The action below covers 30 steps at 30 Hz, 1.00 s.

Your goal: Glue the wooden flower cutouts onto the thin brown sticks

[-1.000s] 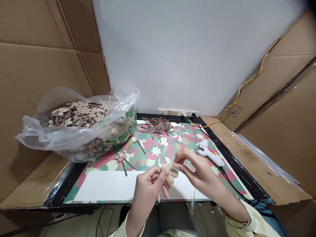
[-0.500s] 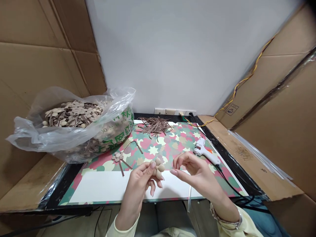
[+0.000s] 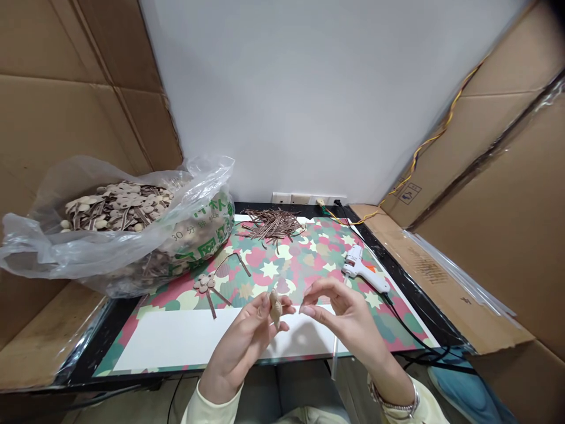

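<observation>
My left hand (image 3: pixel 251 330) grips a beige padded flower (image 3: pixel 276 307) between thumb and fingers, turned nearly edge-on to me over the white strip of the table. Just right of it, my right hand (image 3: pixel 338 309) has thumb and forefinger brought together at the tips; anything between them is too small to make out. A similar beige flower (image 3: pixel 205 283) with brown striped ribbon tails lies on the patterned mat to the left. Behind the hands is a pile of brown striped ribbon pieces (image 3: pixel 274 225).
At the left stands a clear plastic bag (image 3: pixel 194 235) full of flowers with ribbons. A white glue gun (image 3: pixel 364 271) lies at the right, its black cord (image 3: pixel 408 324) trailing off the edge. Cardboard walls (image 3: pixel 494 176) flank the table; wall sockets (image 3: pixel 300 199) are behind.
My left hand has turned the flower from facing me to nearly edge-on. My right hand stays close beside it, its thumb and forefinger nearer together.
</observation>
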Available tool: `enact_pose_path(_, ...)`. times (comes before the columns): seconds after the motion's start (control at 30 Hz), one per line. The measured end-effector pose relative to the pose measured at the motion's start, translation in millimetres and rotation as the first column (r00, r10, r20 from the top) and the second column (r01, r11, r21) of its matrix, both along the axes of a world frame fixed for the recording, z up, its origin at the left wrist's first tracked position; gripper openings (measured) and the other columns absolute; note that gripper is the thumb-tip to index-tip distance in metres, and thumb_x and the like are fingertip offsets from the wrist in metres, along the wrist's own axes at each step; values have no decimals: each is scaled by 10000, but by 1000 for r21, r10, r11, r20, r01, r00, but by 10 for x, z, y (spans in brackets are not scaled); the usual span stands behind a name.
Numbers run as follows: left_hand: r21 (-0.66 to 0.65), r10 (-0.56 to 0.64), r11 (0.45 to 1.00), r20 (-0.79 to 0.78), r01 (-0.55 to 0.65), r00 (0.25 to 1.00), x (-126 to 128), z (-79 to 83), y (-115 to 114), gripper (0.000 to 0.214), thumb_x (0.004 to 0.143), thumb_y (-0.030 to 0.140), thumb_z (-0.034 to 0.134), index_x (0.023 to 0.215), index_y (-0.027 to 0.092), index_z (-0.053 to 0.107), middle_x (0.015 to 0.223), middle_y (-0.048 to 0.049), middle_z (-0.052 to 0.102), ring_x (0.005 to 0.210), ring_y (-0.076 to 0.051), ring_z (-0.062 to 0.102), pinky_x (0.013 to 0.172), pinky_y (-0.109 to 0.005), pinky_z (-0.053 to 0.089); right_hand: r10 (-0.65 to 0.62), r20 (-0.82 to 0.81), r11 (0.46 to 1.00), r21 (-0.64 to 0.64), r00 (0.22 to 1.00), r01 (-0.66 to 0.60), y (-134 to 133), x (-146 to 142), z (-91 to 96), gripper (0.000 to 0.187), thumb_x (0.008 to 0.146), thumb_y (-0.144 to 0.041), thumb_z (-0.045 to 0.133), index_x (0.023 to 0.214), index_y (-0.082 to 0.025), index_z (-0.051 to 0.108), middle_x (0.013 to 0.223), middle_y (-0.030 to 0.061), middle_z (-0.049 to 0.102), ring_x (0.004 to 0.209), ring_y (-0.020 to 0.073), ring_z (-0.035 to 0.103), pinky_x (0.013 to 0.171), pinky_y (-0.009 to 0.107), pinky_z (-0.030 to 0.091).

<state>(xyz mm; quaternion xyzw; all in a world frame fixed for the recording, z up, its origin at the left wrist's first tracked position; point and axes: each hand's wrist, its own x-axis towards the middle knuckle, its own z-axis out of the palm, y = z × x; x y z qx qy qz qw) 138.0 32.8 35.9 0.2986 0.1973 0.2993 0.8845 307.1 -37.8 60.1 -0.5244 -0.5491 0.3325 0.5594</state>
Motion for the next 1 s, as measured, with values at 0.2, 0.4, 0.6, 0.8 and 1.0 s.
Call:
enact_pose_path(0.2,-68,-97,992,100,104,990,97,-27,-20,175,715,305,731,716,166,623,760,3,606,791,-125,593,781,-271,473,-36,71,998,49,997,33,-2,-47,-52,81,786,-263,670,856,-236,640,826,22,641,836,183,582,770,311,468)
enact_pose_path(0.4,-91,-49,994,122,60,991,137,-41,5,162,734,281,719,729,136,646,703,-1,602,679,-86,570,733,-221,474,11,178,993,110,984,-31,-15,-56,-31,108,806,-260,651,908,-262,684,935,37,688,980,224,556,896,402,433)
enact_pose_path(0.6,-11,-84,996,46,84,995,111,-52,21,211,770,334,674,719,135,628,660,-12,603,607,-84,560,637,-188,463,16,283,991,126,959,-53,-34,-11,-28,123,796,-267,662,914,-277,692,997,32,691,1042,244,540,915,441,428)
enact_pose_path(0.8,-10,-118,993,30,118,993,134,-68,25,211,740,329,705,713,127,650,611,-6,595,533,-67,539,542,-162,434,35,322,989,127,946,-80,-44,8,-37,112,807,-257,649,911,-279,683,1031,35,676,1056,247,531,909,438,427)
enact_pose_path(1.0,-38,-156,987,-16,155,988,109,-97,44,205,723,295,723,676,105,661,560,-2,576,476,-44,501,482,-142,397,51,394,988,116,918,-105,-63,46,6,70,820,-232,632,841,-265,691,1021,36,670,1063,250,512,892,428,416)
